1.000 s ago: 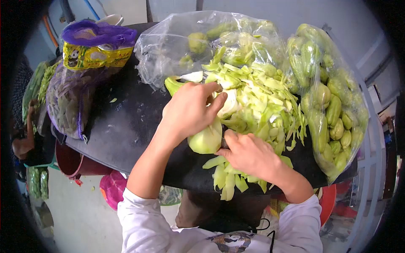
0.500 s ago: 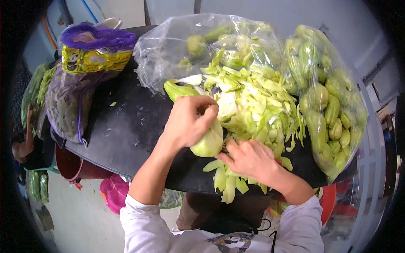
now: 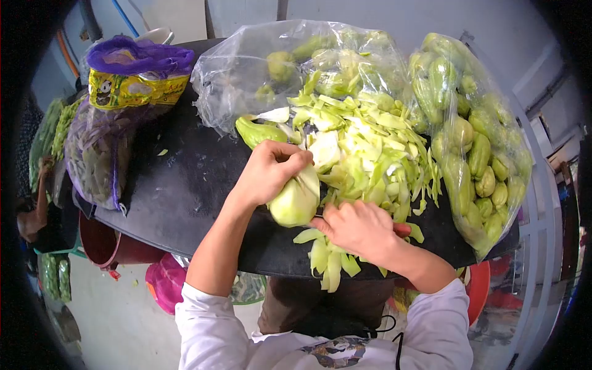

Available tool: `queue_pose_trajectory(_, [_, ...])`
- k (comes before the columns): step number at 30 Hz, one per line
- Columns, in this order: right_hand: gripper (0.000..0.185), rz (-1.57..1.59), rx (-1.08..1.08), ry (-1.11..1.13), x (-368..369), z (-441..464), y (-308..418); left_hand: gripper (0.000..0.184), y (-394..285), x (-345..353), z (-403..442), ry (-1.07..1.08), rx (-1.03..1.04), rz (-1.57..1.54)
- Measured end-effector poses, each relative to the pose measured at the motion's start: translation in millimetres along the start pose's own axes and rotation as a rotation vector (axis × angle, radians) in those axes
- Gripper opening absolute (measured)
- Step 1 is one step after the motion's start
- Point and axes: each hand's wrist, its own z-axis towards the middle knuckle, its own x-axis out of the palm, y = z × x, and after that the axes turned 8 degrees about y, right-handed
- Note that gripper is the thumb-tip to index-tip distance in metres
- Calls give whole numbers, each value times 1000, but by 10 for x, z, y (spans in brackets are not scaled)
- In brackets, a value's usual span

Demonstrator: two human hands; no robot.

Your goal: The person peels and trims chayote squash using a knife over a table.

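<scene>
Pale-green gourd [image 3: 295, 203] slants lengthwise; rounded end nearward

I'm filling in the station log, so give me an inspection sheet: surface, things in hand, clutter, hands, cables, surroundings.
Surface: black tabletop, small scraps on it.
Things in hand: pale peeled vegetable; red-handled tool, mostly hidden.
Clutter: heap of green peelings; wide clear bag and tall clear bag, both holding green vegetables; purple mesh bag.
Left hand: fingers gripping the vegetable.
Right hand: closed on the tool, close beside the vegetable.
Cables: nothing seen; a thin black cord hangs at the person's front.
Surroundings: dark red tub below table level; another person's arm at far left.
</scene>
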Motion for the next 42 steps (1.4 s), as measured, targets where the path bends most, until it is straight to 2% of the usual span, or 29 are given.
queue_pose_trajectory(1, [48,1,2,-2,2,7,0,38,3,2,4,11,-71,21])
queue_pose_trajectory(7, [49,88,6,-36,-14,-7,-22,44,-78,-3,-5,-6,-116,7])
queue_pose_trajectory(8, [50,101,16,-21,-21,-8,-16,44,-62,-8,-3,-5,-109,11])
queue_pose_trajectory(10, [50,111,31,-17,-35,0,-20,41,-25,-22,-13,-3,115,134])
queue_pose_trajectory(15, [52,183,40,63,-77,0,-40,45,-86,-108,5,102,27,174])
queue_pose_trajectory(19, [53,205,47,94,-142,12,-47,42,12,-148,96,33,81,22])
queue_pose_trajectory(21, [54,222,58,147,-168,22,-58,38,1,-158,144,-70,47,-165])
queue_pose_trajectory(23, [52,235,62,107,-155,9,-89,34,56,-162,181,-104,47,-181])
queue_pose_trajectory(25, [50,248,68,64,-166,-1,-147,31,62,-157,201,-181,96,-385])
queue_pose_trajectory(27, [45,279,113,40,-218,-3,-212,35,76,-187,227,-187,116,-412])
queue_pose_trajectory(28, [37,238,142,96,-292,-6,-215,33,65,-180,229,-199,131,-556])
queue_pose_trajectory(29, [37,236,137,93,-308,-24,-228,32,52,-186,232,-212,147,-699])
queue_pose_trajectory(31, [33,275,147,14,-333,-69,-287,33,112,-224,273,-227,130,-715])
queue_pose_trajectory(33, [32,316,147,11,-368,-106,-385,41,136,-240,290,-236,125,-970])
queue_pose_trajectory(34, [32,356,152,17,-388,-127,-437,53,130,-259,287,-239,101,-1012])
queue_pose_trajectory(35, [32,354,149,12,-438,-144,-484,53,117,-268,275,-240,107,-1008])
queue_pose_trajectory(37, [30,484,234,77,-545,-196,-581,55,-42,-247,217,-134,132,-1372])
queue_pose_trajectory(38, [29,415,171,-91,-462,-247,-657,55,-122,-200,230,-170,126,-1429])
queue_pose_trajectory(41, [23,535,287,18,-641,-277,-759,55,-13,-142,364,-187,223,-1506])
queue_pose_trajectory(42, [20,573,238,-51,-602,-293,-820,50,-89,-98,367,-237,205,-1542])
